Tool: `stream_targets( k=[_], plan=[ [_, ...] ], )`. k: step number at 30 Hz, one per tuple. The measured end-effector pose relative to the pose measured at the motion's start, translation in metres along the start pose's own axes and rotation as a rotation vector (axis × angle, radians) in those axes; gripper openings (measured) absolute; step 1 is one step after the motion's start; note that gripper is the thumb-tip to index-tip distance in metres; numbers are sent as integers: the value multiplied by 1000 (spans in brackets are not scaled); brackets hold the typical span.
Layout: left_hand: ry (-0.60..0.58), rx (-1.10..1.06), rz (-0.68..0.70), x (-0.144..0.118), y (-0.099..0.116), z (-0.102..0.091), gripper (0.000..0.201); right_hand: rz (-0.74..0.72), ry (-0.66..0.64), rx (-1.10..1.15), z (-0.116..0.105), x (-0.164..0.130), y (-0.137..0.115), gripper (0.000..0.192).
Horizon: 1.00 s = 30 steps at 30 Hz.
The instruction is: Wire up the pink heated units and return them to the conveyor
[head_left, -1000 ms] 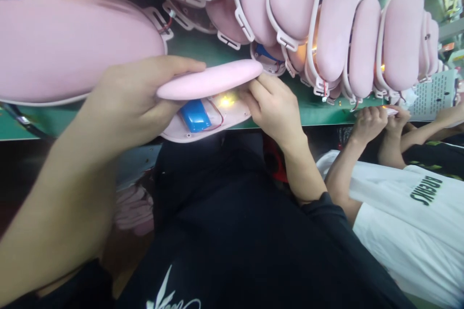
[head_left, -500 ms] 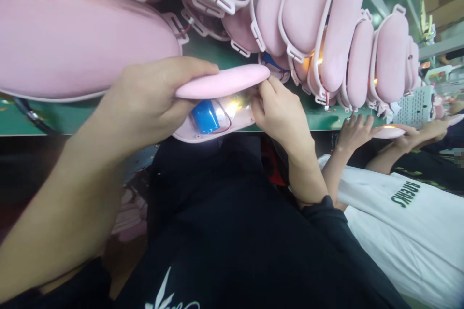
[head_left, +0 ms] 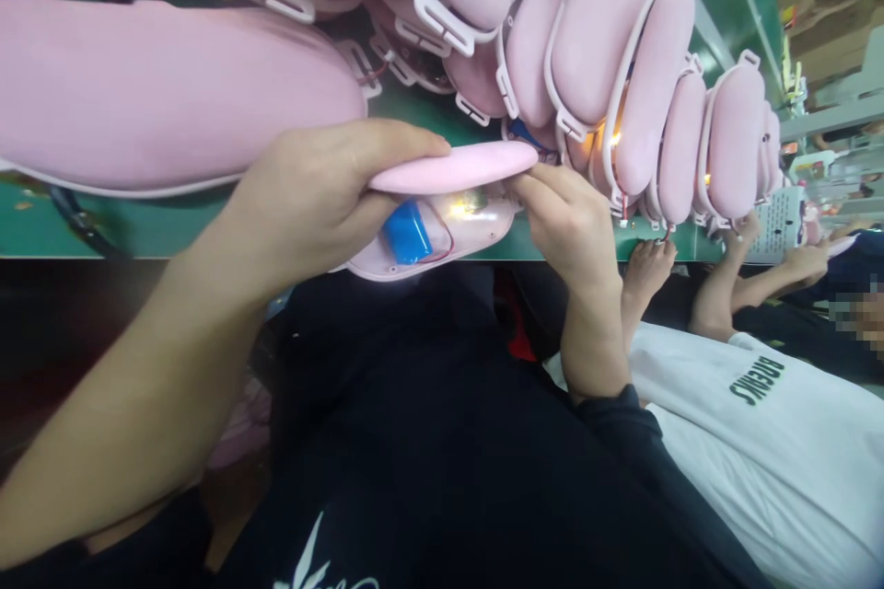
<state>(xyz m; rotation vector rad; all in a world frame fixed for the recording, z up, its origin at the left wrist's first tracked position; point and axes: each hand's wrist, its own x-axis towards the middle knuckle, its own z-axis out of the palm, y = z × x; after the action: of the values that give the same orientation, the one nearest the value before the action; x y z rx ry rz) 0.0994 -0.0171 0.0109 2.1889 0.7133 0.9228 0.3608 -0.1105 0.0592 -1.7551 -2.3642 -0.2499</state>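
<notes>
My left hand [head_left: 310, 193] is closed around the left end of a pink oval casing [head_left: 456, 167], thumb on top and fingers underneath. My right hand [head_left: 570, 216] pinches the casing's other end. Its two layers stand apart on the side facing me. In the gap, a blue wrapped block like a battery pack [head_left: 407, 235] lies on the lower shell [head_left: 476, 228] beside a thin dark red wire. A yellowish light glows inside, near my right fingers. Those fingertips are partly hidden behind the edge.
A large pink casing [head_left: 172, 92] lies left on the green worktop [head_left: 20, 230]. Behind, several pink casings with slotted tabs [head_left: 600, 28] stand in a leaning row, some glowing orange. At right are a co-worker's hand [head_left: 649, 267], a white shirt [head_left: 760, 423] and a printed sheet [head_left: 777, 221].
The view has shifted, so my hands and the casing appear farther right and slightly lower. My grip looks the same. The co-worker's glowing piece is no longer visible at right.
</notes>
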Motion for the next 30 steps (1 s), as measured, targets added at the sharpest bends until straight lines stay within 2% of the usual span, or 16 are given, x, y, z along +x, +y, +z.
stream_targets(
  k=[3, 5, 8, 13, 19, 25, 30],
  plan=[
    [-8, -9, 23, 1, -1, 4, 37, -10, 205, 63, 19, -13, 8, 36],
    [-15, -3, 26, 3, -1, 4, 37, 23, 240, 117, 28, -19, 12, 34],
    [-33, 4, 17, 4, 0, 3, 37, 40, 217, 189, 31, -25, 15, 30],
    [-53, 1, -19, 5, 3, 1, 37, 10, 171, 235, 24, -26, 17, 32],
    [-61, 47, -39, 4, 4, 2, 39, 47, 142, 294, 26, -20, 1, 27],
    [-53, 63, -59, 2, 4, 3, 42, -4, 91, 204, 38, -20, -9, 26],
    [-64, 58, -45, 3, 3, 2, 41, -12, 29, 157, 32, -11, -13, 33]
  ],
)
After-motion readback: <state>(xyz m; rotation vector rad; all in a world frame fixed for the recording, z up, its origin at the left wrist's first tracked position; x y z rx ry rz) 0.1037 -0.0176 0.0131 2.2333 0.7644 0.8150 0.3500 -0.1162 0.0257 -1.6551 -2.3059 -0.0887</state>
